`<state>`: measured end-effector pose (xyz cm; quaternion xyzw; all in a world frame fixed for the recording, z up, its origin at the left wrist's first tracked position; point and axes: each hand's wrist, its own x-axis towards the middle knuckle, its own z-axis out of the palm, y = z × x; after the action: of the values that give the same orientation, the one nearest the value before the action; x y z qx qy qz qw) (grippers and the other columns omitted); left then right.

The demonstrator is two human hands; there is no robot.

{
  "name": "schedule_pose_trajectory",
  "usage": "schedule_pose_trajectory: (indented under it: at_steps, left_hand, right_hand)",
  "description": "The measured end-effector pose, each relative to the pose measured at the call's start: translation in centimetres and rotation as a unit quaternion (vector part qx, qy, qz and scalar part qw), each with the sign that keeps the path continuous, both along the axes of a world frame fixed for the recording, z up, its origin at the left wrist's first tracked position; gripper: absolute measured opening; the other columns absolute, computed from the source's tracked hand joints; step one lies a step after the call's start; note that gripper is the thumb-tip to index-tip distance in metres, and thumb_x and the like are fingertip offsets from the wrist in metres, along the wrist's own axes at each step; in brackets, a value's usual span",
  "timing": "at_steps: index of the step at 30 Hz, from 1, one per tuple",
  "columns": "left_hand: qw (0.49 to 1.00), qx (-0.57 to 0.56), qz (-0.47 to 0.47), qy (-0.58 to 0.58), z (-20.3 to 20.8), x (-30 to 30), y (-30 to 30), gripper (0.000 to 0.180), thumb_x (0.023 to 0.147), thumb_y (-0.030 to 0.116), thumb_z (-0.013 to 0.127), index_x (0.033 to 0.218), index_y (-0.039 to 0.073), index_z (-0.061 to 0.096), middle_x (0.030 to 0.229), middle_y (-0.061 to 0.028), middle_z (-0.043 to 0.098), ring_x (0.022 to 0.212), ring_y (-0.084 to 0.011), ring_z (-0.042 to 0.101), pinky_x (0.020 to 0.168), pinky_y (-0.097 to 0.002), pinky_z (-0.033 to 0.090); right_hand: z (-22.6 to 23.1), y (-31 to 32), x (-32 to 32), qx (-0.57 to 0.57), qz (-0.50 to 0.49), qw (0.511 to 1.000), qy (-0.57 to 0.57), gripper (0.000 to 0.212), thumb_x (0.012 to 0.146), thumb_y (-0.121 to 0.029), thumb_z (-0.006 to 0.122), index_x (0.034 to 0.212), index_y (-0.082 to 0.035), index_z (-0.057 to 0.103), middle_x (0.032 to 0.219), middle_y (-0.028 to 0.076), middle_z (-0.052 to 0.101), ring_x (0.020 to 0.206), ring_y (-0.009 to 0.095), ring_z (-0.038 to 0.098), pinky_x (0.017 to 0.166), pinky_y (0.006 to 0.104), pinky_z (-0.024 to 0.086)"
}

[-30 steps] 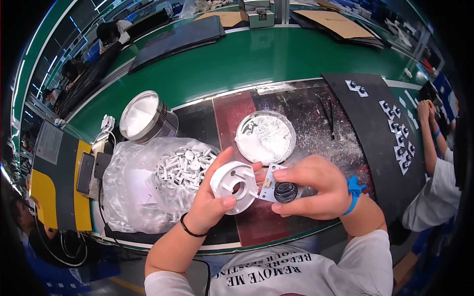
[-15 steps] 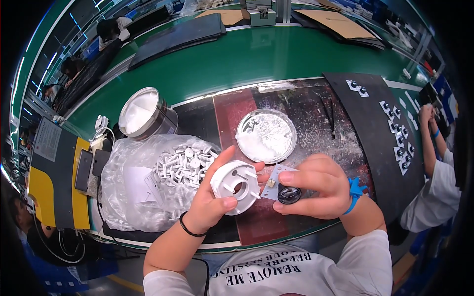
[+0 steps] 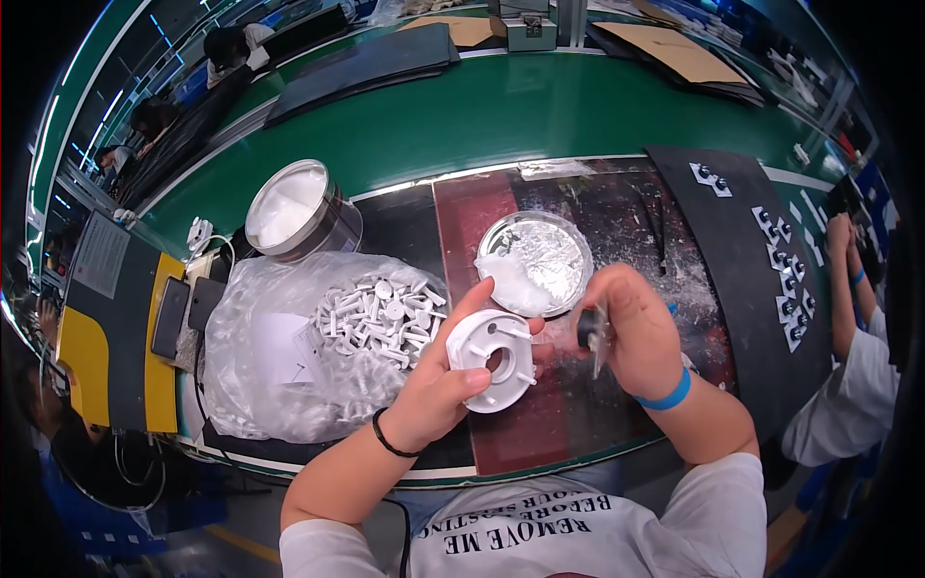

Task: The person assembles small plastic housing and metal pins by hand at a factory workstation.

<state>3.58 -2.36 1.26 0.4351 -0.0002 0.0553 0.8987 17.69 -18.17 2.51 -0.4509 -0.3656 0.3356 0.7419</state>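
Note:
My left hand (image 3: 432, 397) grips a round white plastic housing (image 3: 476, 339) by its side, thumb on the near rim. Its hollow face is turned up, showing thin posts and a ring around a central hole. To the right, my right hand (image 3: 638, 339) pinches a small circuit board with a black lens (image 3: 586, 329). The board stands nearly edge-on, lens side facing left, apart from the housing. Just beyond both hands lies a round, shallow dish (image 3: 568, 252) with white paste and a white wad in it.
Left of my left hand, a clear plastic bag (image 3: 231, 337) holds many white pegs (image 3: 371, 323). Behind it stands a tub (image 3: 313, 246) with white contents. A black mat (image 3: 713, 207) on the right carries several lens boards (image 3: 790, 279). A co-worker's arm (image 3: 843, 289) is at far right.
My right hand has lifted and turned the lens board from face-up to nearly edge-on, drawing it away from the housing. The view has shifted slightly; the left hand keeps its hold.

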Motion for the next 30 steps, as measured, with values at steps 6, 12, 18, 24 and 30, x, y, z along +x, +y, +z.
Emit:
schedule_pose_trajectory:
  at_steps: [6,12,18,24,30]
  left_hand:
    - [0.999,0.015,0.024,-0.017,-0.5,0.2,-0.3,0.081,0.081,0.02,0.059,0.142,0.012,0.007,0.127,-0.019,0.044,0.119,-0.0264,0.044,0.098,-0.037,0.036]
    - [0.994,0.093,0.052,-0.007,-0.8,0.0,-0.7,0.064,0.092,0.022,0.047,0.142,0.014,0.008,0.128,-0.0115,0.042,0.117,-0.0185,0.042,0.094,-0.0317,0.038]
    - [0.997,0.06,0.029,0.05,-0.3,-0.3,-1.0,0.055,0.096,0.022,0.038,0.142,0.013,0.01,0.132,-0.0078,0.035,0.115,-0.0148,0.041,0.092,-0.0283,0.038]
    - [0.995,0.098,0.032,-0.009,-0.9,-0.3,-1.1,0.057,0.095,0.023,0.04,0.141,0.007,0.009,0.131,-0.0099,0.033,0.119,-0.017,0.037,0.098,-0.0312,0.031]
    - [0.985,0.163,0.044,-0.043,-1.1,-0.3,-1.2,0.057,0.091,0.01,0.048,0.138,0.006,0.016,0.128,-0.0104,0.037,0.117,-0.0171,0.039,0.097,-0.031,0.032]
  right_hand:
    - [1.4,0.2,-0.7,-0.036,0.025,0.996,0.081,0.022,0.093,-0.024,0.047,0.094,-0.003,0.05,0.088,0.002,0.057,0.079,0.006,0.052,0.068,0.02,0.044]
    - [0.4,1.2,-1.5,-0.039,-0.009,0.999,-0.016,0.016,0.089,-0.011,0.053,0.101,-0.001,0.051,0.087,0.001,0.058,0.082,0.005,0.053,0.069,0.0191,0.044]
    - [0.2,1.3,-1.6,-0.124,-0.033,0.976,-0.176,0.018,0.085,-0.011,0.059,0.099,-0.001,0.054,0.08,0.002,0.059,0.073,0.006,0.054,0.063,0.0206,0.044]
    - [0.3,1.6,-1.9,-0.13,-0.069,0.975,-0.166,0.017,0.082,-0.012,0.063,0.095,-0.002,0.057,0.077,0.005,0.06,0.067,0.007,0.056,0.059,0.0221,0.044]
    - [0.0,1.8,-2.1,-0.117,-0.11,0.942,-0.295,0.015,0.079,-0.011,0.065,0.089,-0.002,0.059,0.076,0.009,0.06,0.063,0.013,0.058,0.057,0.0234,0.045]
